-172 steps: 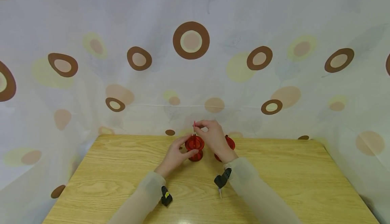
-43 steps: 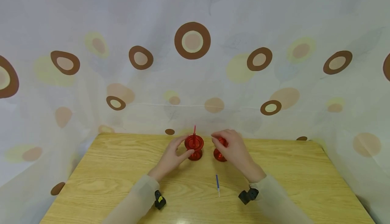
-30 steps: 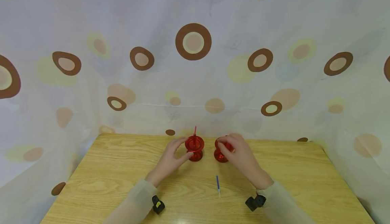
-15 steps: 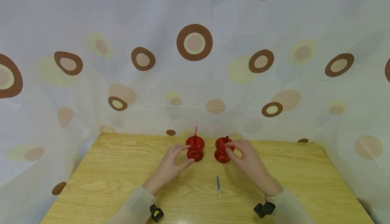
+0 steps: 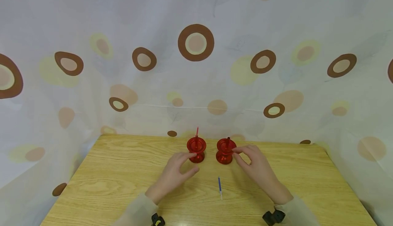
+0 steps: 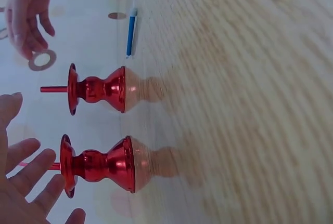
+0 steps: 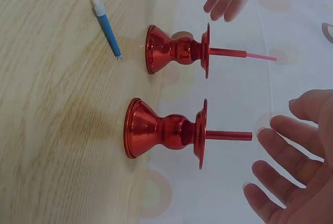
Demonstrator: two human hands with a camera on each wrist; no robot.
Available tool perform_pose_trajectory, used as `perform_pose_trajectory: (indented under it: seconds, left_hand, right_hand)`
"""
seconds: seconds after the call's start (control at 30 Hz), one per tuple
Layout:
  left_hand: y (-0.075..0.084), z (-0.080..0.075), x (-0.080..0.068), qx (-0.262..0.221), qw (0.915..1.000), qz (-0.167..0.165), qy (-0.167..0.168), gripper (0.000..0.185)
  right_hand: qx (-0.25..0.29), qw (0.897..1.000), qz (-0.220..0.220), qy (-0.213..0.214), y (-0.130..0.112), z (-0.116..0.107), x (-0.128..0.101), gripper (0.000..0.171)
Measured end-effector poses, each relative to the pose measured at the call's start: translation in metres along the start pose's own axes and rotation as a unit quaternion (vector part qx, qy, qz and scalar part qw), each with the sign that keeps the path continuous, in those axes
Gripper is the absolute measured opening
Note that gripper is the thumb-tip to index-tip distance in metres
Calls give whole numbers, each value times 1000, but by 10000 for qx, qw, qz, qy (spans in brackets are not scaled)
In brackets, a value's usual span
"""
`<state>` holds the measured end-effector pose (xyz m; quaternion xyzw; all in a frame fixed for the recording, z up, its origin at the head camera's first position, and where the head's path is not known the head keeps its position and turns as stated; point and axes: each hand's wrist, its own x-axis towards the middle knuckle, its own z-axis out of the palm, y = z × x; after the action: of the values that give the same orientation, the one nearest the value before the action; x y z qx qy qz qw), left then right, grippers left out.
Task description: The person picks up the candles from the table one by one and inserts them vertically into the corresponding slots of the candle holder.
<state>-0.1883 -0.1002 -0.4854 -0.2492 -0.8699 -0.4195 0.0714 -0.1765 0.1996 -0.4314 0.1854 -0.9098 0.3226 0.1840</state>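
Note:
Two shiny red metal candlesticks stand upright near the table's back edge. From the tube of the left candlestick rises a thin pink candle. The right candlestick shows a bare tube in the right wrist view. My left hand, fingers relaxed and spread, is just in front of the left candlestick and holds nothing. My right hand hovers by the right candlestick's dish, loosely bent and holding nothing. A blue candle with a white end lies on the table between my forearms.
The wooden table reaches back to a pale curtain with brown ring patterns, which also encloses both sides. Each wrist wears a small black camera.
My right hand has let go of the pink candle, now in the left candlestick, and passed rightward over the other one. Both hands have drawn back toward me; the blue candle is uncovered.

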Motion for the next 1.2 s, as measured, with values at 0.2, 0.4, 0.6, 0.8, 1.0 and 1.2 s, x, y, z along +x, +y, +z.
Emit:
perform_pose_trajectory:
  seconds: [0.2,0.4,0.6,0.8,1.0,1.2]
  left_hand:
    - [4,3,-3,115,9999,89,39,43]
    - [9,7,-7,94,9999,37,18,41]
    - [11,16,-12,60,9999,-53,-132,40]
    - [13,27,-16,259,9993,-173,-211,41]
    - [19,35,-17,404,9987,-255,-177,38]
    - [26,44,-17,476,9977,-426,-239,36]
  right_hand:
    - [-89,9999,-43,66,4,-3,-6,15]
    - [-158,9998,-5,107,8,-7,-11,15]
    - [-153,9997,-64,173,12,-9,-15,13]
    - [-127,9994,-178,284,17,-9,-20,13]
    - [-127,9995,-78,265,22,-9,-23,13]
    - [-62,9998,109,159,26,-11,-26,13]
